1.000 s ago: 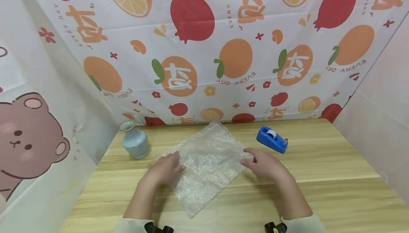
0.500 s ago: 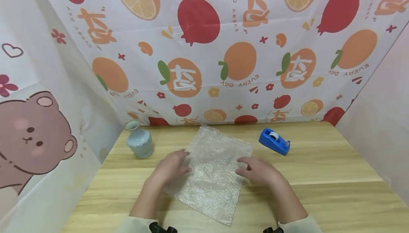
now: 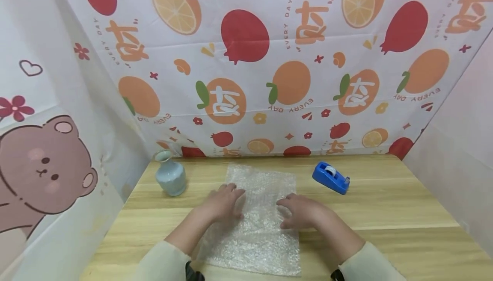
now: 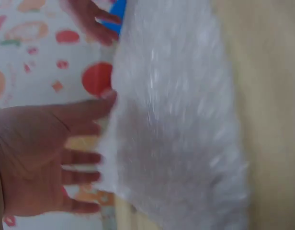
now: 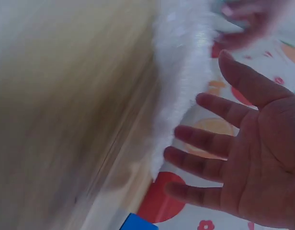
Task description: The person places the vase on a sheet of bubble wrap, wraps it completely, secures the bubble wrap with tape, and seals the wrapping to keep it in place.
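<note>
A sheet of bubble wrap point(image 3: 256, 225) lies flat on the wooden table point(image 3: 385, 229) right in front of me, its long side running away from me, its near edge close to the table's front. My left hand point(image 3: 223, 202) rests palm down on the wrap's left part, fingers straight and spread, gripping nothing. My right hand point(image 3: 302, 210) lies the same way on the right part, fingers flat and loosely spread, also holding nothing. The two hands are near each other with a strip of wrap between them. My left wrist camera shows my open palm point(image 4: 37, 158) with its fingertips at the wrap's edge point(image 4: 176, 134); my right wrist camera shows my spread fingers point(image 5: 205, 139) beside the wrap point(image 5: 178, 76), though both views are blurred. Farther back on the left stands a pale blue vase point(image 3: 170, 177), upright and clear of the wrap. Farther back on the right sits a blue tape dispenser point(image 3: 330, 178). A fruit-print cloth point(image 3: 269, 58) hangs behind the table.
</note>
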A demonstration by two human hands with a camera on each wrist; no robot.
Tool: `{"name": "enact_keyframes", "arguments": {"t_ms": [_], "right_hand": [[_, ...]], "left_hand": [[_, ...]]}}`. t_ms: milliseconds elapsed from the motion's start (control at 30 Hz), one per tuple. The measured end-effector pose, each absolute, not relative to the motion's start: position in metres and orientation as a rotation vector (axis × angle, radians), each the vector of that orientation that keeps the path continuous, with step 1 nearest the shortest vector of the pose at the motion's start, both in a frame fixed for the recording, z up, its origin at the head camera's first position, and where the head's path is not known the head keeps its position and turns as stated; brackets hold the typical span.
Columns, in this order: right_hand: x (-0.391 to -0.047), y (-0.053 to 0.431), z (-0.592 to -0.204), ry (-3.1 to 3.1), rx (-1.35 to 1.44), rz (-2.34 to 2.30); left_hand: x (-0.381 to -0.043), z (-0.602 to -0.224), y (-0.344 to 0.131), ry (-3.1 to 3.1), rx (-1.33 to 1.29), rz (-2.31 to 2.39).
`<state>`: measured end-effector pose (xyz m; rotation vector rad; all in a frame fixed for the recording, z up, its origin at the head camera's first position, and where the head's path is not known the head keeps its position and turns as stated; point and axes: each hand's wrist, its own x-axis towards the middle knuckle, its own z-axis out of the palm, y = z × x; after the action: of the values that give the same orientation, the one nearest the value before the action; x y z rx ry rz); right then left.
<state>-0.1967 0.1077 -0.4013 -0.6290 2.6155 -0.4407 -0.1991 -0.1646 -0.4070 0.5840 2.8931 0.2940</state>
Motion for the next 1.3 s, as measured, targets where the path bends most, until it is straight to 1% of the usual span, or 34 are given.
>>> {"name": "enact_keyframes", "arguments": {"t_ms": [200,433,600,800,933,1133,1300], "right_hand": [[-0.204,0.108,-0.414,2.651,-0.652,-0.259],[-0.224,0.117,-0.424,2.696,-0.673,-0.286],[-0.234,0.124,-0.426,2.747,-0.631,-0.258],[-0.237,0.130,-0.428,2.768,-0.607,-0.269],[-0.235,0.130,-0.431,2.759,-0.613,-0.302],[-0.232,0.131,-0.432,2.767,-0.591,-0.388],[-0.233,0.136,-0.431,2.765,-0.382,-0.687]], "left_hand": [[-0.237,-0.418,-0.168,2.789,0.481,0.330],[-0.257,-0.433,-0.176,2.781,0.365,0.378],[-0.252,-0.427,-0.175,2.792,0.396,0.430],[-0.233,-0.419,-0.174,2.740,0.566,0.358],[-0.224,-0.420,-0.179,2.709,0.627,0.360],[-0.224,-0.427,-0.191,2.786,0.652,0.462],[-0.216,-0.418,-0.209,3.051,0.764,0.713]]}}
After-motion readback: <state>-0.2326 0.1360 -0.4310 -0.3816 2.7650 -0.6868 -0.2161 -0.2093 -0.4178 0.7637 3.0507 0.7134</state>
